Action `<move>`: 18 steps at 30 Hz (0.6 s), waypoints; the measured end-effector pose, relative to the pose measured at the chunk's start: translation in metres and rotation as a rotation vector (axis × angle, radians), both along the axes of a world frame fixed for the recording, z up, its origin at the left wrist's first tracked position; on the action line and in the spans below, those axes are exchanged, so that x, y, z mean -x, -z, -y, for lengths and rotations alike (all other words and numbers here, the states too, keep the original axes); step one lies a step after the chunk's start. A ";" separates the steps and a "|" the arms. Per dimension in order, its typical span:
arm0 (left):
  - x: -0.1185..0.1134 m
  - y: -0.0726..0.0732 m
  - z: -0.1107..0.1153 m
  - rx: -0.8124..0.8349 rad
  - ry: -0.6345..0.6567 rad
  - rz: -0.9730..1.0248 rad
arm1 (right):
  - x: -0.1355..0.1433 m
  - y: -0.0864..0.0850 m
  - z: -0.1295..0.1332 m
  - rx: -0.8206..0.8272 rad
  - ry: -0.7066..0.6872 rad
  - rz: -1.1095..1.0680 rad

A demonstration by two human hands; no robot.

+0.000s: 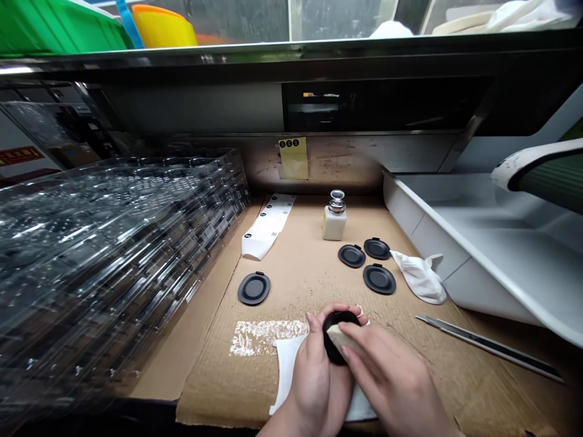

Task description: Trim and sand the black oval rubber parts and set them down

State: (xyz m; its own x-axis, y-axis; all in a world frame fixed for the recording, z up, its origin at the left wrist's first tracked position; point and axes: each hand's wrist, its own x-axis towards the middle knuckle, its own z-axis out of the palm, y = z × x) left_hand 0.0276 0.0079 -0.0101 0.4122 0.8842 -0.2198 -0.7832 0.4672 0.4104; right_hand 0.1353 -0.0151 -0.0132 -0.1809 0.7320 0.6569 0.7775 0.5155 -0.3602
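Note:
My left hand (319, 370) holds a round black part (337, 355) near the front edge of the cardboard. The fingers of my right hand (392, 370) pinch a small off-white pad or cloth (339, 337) against the face of that part. Beneath both hands lies a white cloth (286, 364), partly covered. One black lid-like piece (254, 288) rests on the cardboard at the left. To the right are three more, one (351, 256) beside a second (377, 248), with a third (379, 279) in front.
Stacked clear plastic trays (182, 243) fill the left side. A label strip (268, 227) and a white pump bottle (334, 221) stand farther back. At right are a crumpled white cloth (421, 276), a cutter knife (487, 346) and a large white bin (483, 261).

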 end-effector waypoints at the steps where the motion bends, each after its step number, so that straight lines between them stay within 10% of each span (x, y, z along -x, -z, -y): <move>1: 0.000 0.000 0.000 0.009 0.000 -0.016 | 0.001 0.000 0.001 -0.004 -0.022 0.013; 18: -0.001 0.001 -0.001 0.009 0.014 -0.015 | 0.005 -0.003 -0.009 -0.056 0.005 0.066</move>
State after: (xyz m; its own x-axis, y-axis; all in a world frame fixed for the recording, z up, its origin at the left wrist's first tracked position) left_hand 0.0281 0.0088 -0.0109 0.4216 0.8762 -0.2336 -0.7703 0.4820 0.4175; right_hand 0.1302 -0.0064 -0.0104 -0.2216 0.6952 0.6838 0.8012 0.5295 -0.2787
